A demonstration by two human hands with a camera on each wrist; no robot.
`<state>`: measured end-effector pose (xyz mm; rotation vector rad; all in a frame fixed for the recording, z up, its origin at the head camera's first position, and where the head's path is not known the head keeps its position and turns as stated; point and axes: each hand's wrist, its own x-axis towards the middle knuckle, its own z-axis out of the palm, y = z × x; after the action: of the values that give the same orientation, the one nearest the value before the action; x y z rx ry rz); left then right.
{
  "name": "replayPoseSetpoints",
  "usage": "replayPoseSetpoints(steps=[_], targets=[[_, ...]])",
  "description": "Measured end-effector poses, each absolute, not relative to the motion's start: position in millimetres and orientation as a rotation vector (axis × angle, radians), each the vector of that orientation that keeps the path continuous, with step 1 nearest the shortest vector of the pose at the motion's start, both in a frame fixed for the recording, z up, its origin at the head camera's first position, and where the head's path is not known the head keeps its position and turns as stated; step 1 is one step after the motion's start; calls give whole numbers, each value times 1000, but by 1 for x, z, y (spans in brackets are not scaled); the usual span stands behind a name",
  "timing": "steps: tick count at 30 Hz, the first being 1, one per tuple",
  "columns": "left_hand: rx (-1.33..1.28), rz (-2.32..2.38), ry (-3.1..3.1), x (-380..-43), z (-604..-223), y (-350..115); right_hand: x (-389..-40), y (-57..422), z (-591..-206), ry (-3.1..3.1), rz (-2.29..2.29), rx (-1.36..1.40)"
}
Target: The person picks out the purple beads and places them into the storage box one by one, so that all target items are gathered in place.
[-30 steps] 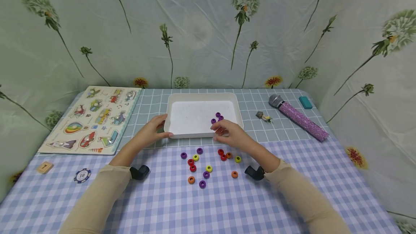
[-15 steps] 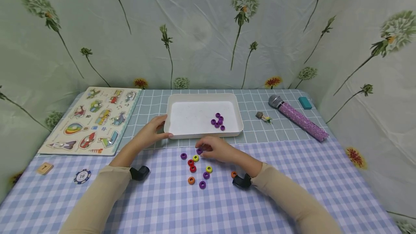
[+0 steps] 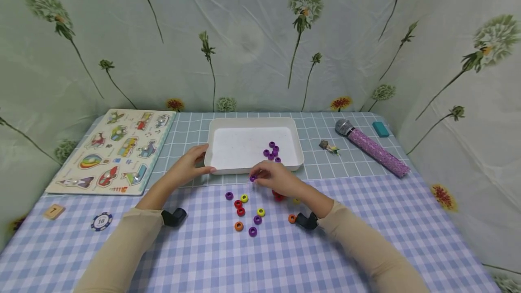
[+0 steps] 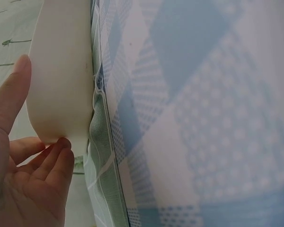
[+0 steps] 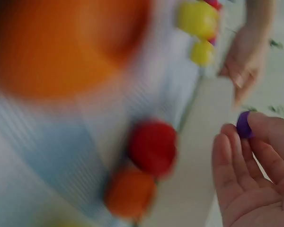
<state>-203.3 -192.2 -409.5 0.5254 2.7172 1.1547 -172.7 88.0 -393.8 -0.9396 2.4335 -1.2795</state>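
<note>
My right hand [image 3: 276, 177] pinches a purple bead [image 5: 244, 125] between thumb and fingertips, just in front of the tray's near wall. The white tray [image 3: 232, 170] has several purple beads [image 3: 271, 156] lying at its right side. At its front left corner my left hand [image 3: 189, 163] holds the tray, thumb by the near wall and fingers along the left side. Before the tray, loose beads lie on the checked cloth: purple [image 3: 253, 231], yellow [image 3: 261, 212], red [image 3: 241, 211] and orange [image 3: 239, 226]. The right forearm partly covers the red and yellow ones on the right.
To the left lies a wooden picture puzzle board [image 3: 111, 153], with a number tile [image 3: 54, 211] and a poker chip [image 3: 101, 221] nearer. On the right are a glittery pink microphone [image 3: 372, 148], a teal block [image 3: 380, 129] and a small figurine-like item [image 3: 329, 147].
My right hand let go of a purple bead in the tray, reached left to another on the cloth, and now lifts it toward the tray. My left hand has stayed put.
</note>
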Motion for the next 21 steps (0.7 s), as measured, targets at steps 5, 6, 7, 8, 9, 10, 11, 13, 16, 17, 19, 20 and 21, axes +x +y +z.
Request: replayPoseSetpoints(steps=[5,6,7,8,9,10,11,13,16,17,19,20,21], targets=[[510,1149,2711,-202,-408,-192,-196,100,-382,2566,-1417,-837],[507,1148,2710,-202,-408,-192,-202,102,-382,2598,-1417,-795],[501,1145,2712,-202,-408,-191,-208,105,-383,2619,-1424,-755],[501,1147,2711,-202,-407,-191,-214,107,-384,2639,-1426,-710],[503,1145,2711,-202,-407,-191,-220,110,-386,2659,-1420,-663],[507,1144,2711,-202,-408,-191,-225,112,-388,2678,-1409,-619],[502,1147,2710,-202,-407,-191,-230,114,-390,2692,-1397,-579],[503,1148,2710,-202,-407,-191,-239,118,-395,2711,-1363,-504],[506,1150,2708,-202,-407,-191,-246,119,-401,2714,-1286,-447],[500,1150,2710,-202,-407,-191,-248,119,-403,2714,-1257,-443],[495,1150,2712,-202,-407,-191,-250,118,-405,2725,-1189,-460],[496,1154,2709,-202,-407,-190,-250,117,-406,2732,-1162,-474],[500,1158,2709,-202,-407,-190,-250,116,-406,2740,-1139,-480]])
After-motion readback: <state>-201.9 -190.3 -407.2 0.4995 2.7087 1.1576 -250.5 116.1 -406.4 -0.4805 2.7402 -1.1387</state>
